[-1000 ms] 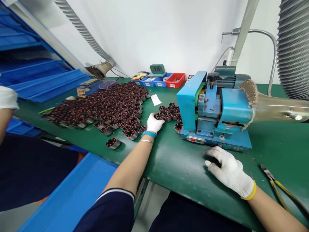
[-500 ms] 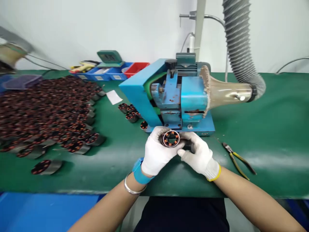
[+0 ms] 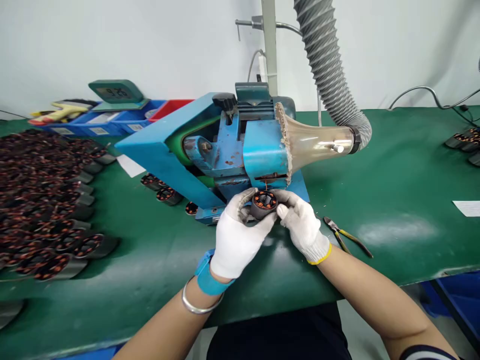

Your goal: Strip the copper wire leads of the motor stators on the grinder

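Note:
In front of the blue belt-driven machine (image 3: 264,145), my gloved left hand (image 3: 242,230) is wrapped round a motor stator (image 3: 258,211). The stator is a dark metal ring with copper windings, its open face tilted up toward me. A thin copper wire (image 3: 266,184) rises from its far rim to the slot in the machine's blue guard; whether it touches the slot I cannot tell. My gloved right hand (image 3: 302,222) closes on the stator's right side with thumb and fingers. Some of its fingertips are hidden behind the stator.
Many stators (image 3: 45,200) crowd the bench's left side, and a few stand beside the machine. Yellow-handled cutters (image 3: 347,236) lie to the right. A grey hose (image 3: 330,65) joins the clear funnel (image 3: 315,145). Behind are blue bins (image 3: 99,127) and a clock (image 3: 116,92).
The view has swung right. Both hands have brought the stator up to the machine's slot and tipped it; its wire now reaches toward the slot. My right fingers have closed in on its side.

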Demonstrator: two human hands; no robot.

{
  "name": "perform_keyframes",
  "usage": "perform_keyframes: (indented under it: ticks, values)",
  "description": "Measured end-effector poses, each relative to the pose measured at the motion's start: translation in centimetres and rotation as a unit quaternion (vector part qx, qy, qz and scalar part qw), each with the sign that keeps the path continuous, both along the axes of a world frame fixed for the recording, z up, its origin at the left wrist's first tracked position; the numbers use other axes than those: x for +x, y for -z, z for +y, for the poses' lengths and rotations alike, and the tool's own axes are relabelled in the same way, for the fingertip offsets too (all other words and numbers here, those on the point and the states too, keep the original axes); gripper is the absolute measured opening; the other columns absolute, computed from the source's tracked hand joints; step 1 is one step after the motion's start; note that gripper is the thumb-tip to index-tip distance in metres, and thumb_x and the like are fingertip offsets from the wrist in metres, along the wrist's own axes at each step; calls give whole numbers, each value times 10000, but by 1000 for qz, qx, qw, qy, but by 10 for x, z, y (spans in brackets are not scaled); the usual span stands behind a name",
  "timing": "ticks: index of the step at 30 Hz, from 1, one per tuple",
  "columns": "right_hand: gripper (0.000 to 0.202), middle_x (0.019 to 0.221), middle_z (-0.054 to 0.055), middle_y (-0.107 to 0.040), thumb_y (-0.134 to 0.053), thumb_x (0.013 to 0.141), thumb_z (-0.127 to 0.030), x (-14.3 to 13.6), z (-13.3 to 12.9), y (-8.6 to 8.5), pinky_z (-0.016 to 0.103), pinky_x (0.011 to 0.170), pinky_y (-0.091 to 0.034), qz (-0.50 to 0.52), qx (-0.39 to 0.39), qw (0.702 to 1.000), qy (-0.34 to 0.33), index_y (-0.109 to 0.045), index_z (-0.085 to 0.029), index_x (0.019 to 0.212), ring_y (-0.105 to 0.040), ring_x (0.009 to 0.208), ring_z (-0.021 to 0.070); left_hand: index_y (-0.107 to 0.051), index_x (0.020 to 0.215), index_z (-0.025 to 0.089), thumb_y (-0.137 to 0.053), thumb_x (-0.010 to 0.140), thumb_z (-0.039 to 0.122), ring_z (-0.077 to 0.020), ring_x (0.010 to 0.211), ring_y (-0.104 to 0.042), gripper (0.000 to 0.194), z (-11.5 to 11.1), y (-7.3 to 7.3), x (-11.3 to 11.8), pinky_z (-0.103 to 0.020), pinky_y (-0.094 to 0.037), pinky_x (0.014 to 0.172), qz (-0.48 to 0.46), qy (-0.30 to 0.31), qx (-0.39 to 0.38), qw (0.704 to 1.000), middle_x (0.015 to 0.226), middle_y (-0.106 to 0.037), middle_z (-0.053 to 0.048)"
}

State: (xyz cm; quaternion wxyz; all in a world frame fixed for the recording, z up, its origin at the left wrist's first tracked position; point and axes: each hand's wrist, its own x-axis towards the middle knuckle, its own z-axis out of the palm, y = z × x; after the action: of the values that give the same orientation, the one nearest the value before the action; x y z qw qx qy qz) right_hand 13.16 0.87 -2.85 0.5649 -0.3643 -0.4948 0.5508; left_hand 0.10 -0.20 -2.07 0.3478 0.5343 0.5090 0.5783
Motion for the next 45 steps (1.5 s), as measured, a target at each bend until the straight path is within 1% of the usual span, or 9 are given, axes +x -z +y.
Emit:
perform_keyframes:
  ticks: [10,20,24,30,34,38,41,43,45]
  values:
    - [377,1012,71,-694,-716,716,-356,-10,4,-24,387,827,-568,-13,-11,1000,21,-608,-194,1039,-664,899,218,-583,1004,146,-801,589,316,-223,936,-676,499,18,-11,9,-363,-566,872,-49,10,54,997,1012,-699,-88]
    - [374,1036,64,-693,-692,732,-344,-14,9,-11,367,906,-540,35,21,998,56,-598,-186,1058,-653,966,211,-531,1030,150,-758,631,297,-213,910,-683,482,21,-7,16,-350,-573,838,-32,7,86,996,998,-691,-96]
    - [406,1083,99,-645,-675,730,-322,-8,-3,-11,389,905,-532,-59,63,995,55,-573,-180,1096,-633,991,228,-521,1052,166,-759,640,296,-211,926,-676,493,7,4,13,-348,-574,832,6,-26,121,992,1000,-679,-84]
    - [453,1107,106,-605,-705,743,-361,5,-18,-21,404,896,-527,-260,266,926,70,-551,-215,1143,-607,1016,242,-535,1058,186,-787,638,396,-226,933,-666,533,-9,13,4,-362,-577,801,49,-32,130,990,1036,-667,-88]
    - [506,1185,128,-577,-697,770,-360,12,-12,-25,423,952,-505,-336,340,875,75,-513,-221,1220,-573,1112,261,-477,1043,211,-752,669,266,-190,925,-662,468,-2,17,2,-340,-565,817,34,-14,146,989,1025,-656,-52]
    - [308,1172,133,-602,-596,852,-255,16,-11,-26,401,904,-526,-370,403,836,32,-566,-218,1157,-583,1103,245,-459,1126,227,-695,708,201,-182,978,-648,480,0,21,3,-329,-557,852,-8,35,145,989,1074,-629,-55]
    - [153,1058,88,-645,-544,875,-201,16,-11,-22,385,889,-519,-300,345,888,44,-622,-230,1003,-614,1017,214,-456,1097,215,-680,704,156,-169,933,-653,456,-3,18,5,-315,-555,827,11,40,134,990,1039,-619,-53]
    - [110,960,62,-651,-523,903,-277,15,-8,-17,377,823,-533,-179,196,960,92,-617,-227,930,-636,881,189,-445,1050,209,-675,690,133,-160,898,-650,434,-5,14,7,-306,-551,809,38,4,127,991,990,-613,-40]
    - [182,907,45,-643,-527,905,-389,15,-3,-14,360,735,-539,-59,52,989,122,-592,-220,898,-626,745,163,-431,1046,206,-672,686,134,-168,921,-643,439,-6,14,7,-315,-545,825,57,-30,118,991,994,-604,-43]
